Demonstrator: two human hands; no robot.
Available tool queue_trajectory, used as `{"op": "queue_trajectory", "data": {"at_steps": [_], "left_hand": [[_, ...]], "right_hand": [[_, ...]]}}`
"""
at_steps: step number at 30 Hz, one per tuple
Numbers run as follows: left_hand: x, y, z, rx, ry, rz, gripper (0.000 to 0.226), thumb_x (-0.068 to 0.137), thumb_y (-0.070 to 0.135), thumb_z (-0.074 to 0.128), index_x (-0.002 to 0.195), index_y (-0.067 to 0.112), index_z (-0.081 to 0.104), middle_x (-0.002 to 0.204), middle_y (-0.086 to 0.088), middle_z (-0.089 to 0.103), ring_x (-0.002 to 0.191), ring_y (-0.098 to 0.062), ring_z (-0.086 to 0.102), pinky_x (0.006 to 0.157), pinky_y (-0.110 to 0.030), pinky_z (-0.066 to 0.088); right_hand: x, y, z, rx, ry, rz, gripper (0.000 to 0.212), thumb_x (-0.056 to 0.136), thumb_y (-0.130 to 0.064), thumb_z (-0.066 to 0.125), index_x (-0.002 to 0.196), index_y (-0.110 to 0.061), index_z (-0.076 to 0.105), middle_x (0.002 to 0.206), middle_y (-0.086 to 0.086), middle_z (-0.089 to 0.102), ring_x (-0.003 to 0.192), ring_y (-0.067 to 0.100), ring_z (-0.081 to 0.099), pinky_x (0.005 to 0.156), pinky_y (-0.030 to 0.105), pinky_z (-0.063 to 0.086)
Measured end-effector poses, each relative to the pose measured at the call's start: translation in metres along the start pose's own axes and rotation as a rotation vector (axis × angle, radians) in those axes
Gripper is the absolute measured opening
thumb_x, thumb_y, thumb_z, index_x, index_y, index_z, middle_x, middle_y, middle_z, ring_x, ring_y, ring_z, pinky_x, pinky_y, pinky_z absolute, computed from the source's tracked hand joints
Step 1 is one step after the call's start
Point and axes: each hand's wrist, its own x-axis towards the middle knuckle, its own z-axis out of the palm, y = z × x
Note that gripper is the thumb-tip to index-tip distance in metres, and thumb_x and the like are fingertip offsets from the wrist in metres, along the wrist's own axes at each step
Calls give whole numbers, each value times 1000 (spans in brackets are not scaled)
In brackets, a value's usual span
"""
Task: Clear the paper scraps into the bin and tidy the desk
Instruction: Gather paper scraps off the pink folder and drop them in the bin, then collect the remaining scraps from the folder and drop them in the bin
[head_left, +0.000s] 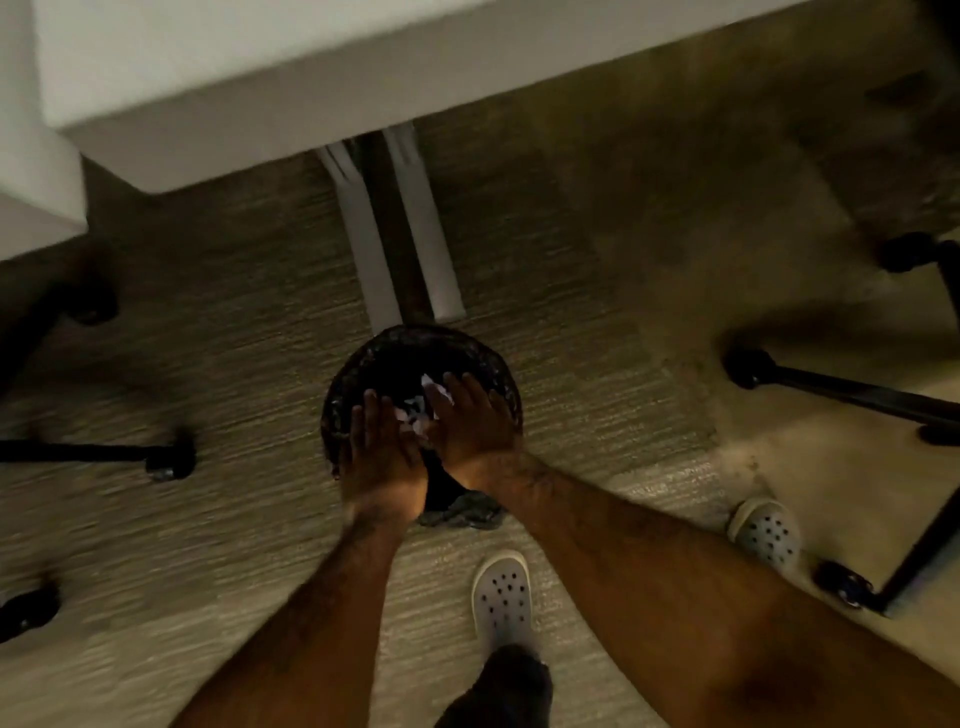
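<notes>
A round black mesh bin (374, 358) with a dark liner stands on the carpet under the white desk (249, 67). Both my hands hover over its opening, palms facing each other. Between my left hand (382, 457) and my right hand (470, 423) show white paper scraps (415, 410), some at the fingertips of the right hand. The fingers of both hands are stretched out. I cannot tell whether the scraps are still pressed between the palms or are falling into the bin.
The desk's white leg (384, 228) stands just behind the bin. Black chair bases with castors sit at the left (166, 460) and at the right (753, 366). My feet in pale clogs (501, 595) stand on the carpet behind the bin.
</notes>
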Motion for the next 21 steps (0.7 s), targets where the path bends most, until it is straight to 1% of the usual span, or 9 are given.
{"op": "queue_trajectory", "data": {"at_steps": [3,4,6,8,10,12,13,17,21], "left_hand": [[-18,14,-10,-7,74,55,64,95,40,14,146,7,31,157,-12,25,145,-29,23,116,-45,18],[-22,17,-14,-19,87,71,66,93,40,13,144,4,35,155,-15,30,143,-32,28,114,-47,23],[-29,25,-26,-40,82,83,65,93,38,16,142,3,38,153,-16,34,141,-34,32,112,-50,27],[-39,38,-41,-56,67,99,61,93,35,22,142,3,38,153,-16,34,141,-34,32,112,-51,28],[-51,60,-59,-69,59,145,58,93,31,27,142,3,39,153,-15,34,141,-33,31,112,-50,28],[-67,88,-77,-84,34,205,58,94,31,24,143,4,37,155,-13,32,143,-30,28,115,-48,26],[-77,104,-86,-100,20,243,58,95,32,22,144,5,36,155,-13,31,144,-28,27,116,-47,24],[-124,176,-121,-217,-13,382,55,97,32,25,143,7,39,153,-10,37,143,-21,28,119,-40,18],[-160,253,-147,-257,-72,548,55,96,36,24,145,14,38,156,-2,31,145,-11,20,120,-37,17]], "right_hand": [[-23,-5,-15,-62,68,-67,58,97,-44,33,150,-20,26,159,9,20,147,27,13,116,47,10],[-30,-7,-22,-71,73,-67,58,97,-45,32,150,-20,26,159,10,20,147,27,13,116,45,11],[-44,-12,-39,-65,83,-54,59,98,-46,32,149,-18,28,158,12,23,146,27,16,117,43,12],[-62,-16,-62,-14,105,-30,58,97,-45,35,146,-15,33,154,15,31,143,29,24,116,44,18],[-85,-17,-91,55,145,21,57,96,-47,33,142,-15,38,148,14,39,137,31,33,111,43,27],[-113,-15,-120,97,227,81,53,97,-48,31,136,-14,44,137,14,49,126,32,43,105,42,32],[-127,-13,-135,120,273,109,51,97,-47,31,133,-14,47,134,13,51,123,31,44,105,41,32],[-184,3,-203,203,410,198,56,97,-49,28,140,-17,43,147,5,43,139,20,32,115,37,24],[-237,28,-270,206,521,278,60,95,-54,20,142,-23,41,149,-4,41,139,10,29,116,32,21]]}}
